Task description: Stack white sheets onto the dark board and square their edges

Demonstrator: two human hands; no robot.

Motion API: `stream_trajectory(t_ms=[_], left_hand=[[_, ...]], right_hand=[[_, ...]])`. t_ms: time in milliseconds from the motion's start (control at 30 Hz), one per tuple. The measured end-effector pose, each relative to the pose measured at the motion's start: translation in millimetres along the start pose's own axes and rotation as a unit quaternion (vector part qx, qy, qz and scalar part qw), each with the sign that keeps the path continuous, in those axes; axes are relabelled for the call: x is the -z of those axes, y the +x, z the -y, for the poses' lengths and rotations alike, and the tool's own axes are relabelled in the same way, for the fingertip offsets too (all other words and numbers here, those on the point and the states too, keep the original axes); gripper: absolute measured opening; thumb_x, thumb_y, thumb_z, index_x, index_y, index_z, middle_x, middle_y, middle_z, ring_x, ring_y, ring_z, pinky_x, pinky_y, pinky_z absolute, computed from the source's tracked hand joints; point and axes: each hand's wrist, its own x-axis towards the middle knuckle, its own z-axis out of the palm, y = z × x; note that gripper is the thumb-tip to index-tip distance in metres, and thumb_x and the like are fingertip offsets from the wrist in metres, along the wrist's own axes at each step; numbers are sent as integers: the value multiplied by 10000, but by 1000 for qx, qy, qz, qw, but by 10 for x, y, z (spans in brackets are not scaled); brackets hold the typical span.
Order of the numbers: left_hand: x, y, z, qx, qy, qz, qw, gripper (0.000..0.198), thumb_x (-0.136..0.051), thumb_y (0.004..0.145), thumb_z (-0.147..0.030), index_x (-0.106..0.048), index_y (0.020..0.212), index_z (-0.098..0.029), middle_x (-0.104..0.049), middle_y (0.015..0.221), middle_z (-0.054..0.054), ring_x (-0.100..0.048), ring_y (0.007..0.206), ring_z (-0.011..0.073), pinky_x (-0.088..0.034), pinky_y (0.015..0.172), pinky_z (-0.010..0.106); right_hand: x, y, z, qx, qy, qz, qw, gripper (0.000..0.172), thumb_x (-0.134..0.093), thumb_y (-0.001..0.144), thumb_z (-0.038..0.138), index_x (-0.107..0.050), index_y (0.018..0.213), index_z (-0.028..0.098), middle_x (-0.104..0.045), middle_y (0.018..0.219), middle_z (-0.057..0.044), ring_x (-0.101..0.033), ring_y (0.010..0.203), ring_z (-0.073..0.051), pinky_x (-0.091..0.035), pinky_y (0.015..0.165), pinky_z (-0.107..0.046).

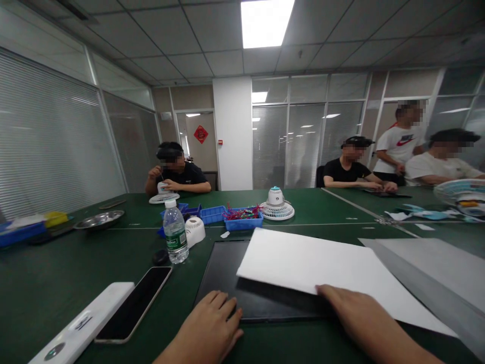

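- Clock hours read from the black panel (223, 268), 12 pointing away from the wearer.
- Two own hands showing. Left hand (212, 326) lying palm-down at 7 o'clock, over the panel's near-left corner; fingers loosely bent, gripping nothing visible. Contact with the panel: cannot tell.
- Right hand (354, 308) reaching in from 4 o'clock, wrist angling inward; digits pinching the near edge of one white sheet (310, 258), underside grip partly hidden.
- That sheet tilting over the panel's right part, spreading toward 3 o'clock, its left corner standing clear of the panel.
- One paler grey sheet (435, 268) lying farther out at 3.
- At 9 o'clock: one phone (136, 303) and one white box (87, 323), lying side by side on the green table (113, 260).
- At 10: one bottle (176, 237) standing upright, one white housing (195, 231) sitting just beyond it.
- Around 11 to 12: at least three blue bins (242, 222), one holding red wires (242, 212).
- At 12: one white fan (276, 205) resting grille-down.
- Four other people showing: one at 11, three around 1 to 2.
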Motion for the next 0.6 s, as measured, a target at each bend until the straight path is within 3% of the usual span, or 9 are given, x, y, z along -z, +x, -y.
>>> stream_trajectory(t_ms=[100, 167, 267, 367, 467, 600], left_hand=[[-6, -20, 51, -37, -1, -119, 992, 96, -633, 953, -240, -689, 885, -200, -731, 965, 67, -684, 965, 256, -540, 971, 449], [-22, 2, 64, -52, -10, -141, 989, 56, -627, 946, -206, -676, 973, -213, -722, 996, 67, -681, 979, 250, -538, 984, 455], [-76, 42, 74, -61, -26, -79, 995, 388, -649, 930, -204, -575, 1307, -261, -688, 1280, 94, -664, 1134, 294, -550, 997, 489], [-140, 30, 115, -46, -36, -14, 998, 496, -633, 931, -169, -517, 1395, -298, -639, 1403, 84, -652, 1206, 321, -576, 976, 495], [-144, -12, 198, -24, -44, 11, 999, 441, -618, 959, -218, -540, 1385, -303, -646, 1402, 80, -652, 1220, 338, -582, 971, 517], [-51, -25, 294, -25, -33, 45, 998, 361, -576, 993, -240, -574, 1348, -305, -676, 1360, 82, -679, 1180, 331, -604, 927, 507]], right_hand=[[-225, 91, 321, 70, 0, 15, 997, 558, -424, 852, 51, -641, 1321, 263, -693, 1269, -57, -706, 1072, -233, -609, 902, -366], [-236, 112, 406, 81, 12, 35, 996, 522, -442, 905, 86, -614, 1359, 278, -655, 1330, -53, -670, 1148, -226, -593, 944, -369], [-112, 132, 448, 93, 36, 75, 992, 414, -477, 987, 207, -607, 1367, 306, -612, 1389, -25, -633, 1210, -216, -579, 976, -367], [49, 158, 453, 114, 73, 105, 985, 398, -480, 1019, 288, -577, 1402, 333, -594, 1416, 6, -610, 1243, -186, -547, 1025, -339], [130, 169, 271, 99, 80, 101, 987, 433, -504, 1008, 357, -541, 1439, 367, -574, 1444, 17, -555, 1311, -196, -496, 1090, -367], [91, 94, -456, -88, -51, 60, 993, 537, -467, 970, 522, -600, 1401, 230, -573, 1441, -107, -511, 1341, -325, -416, 1126, -539]])
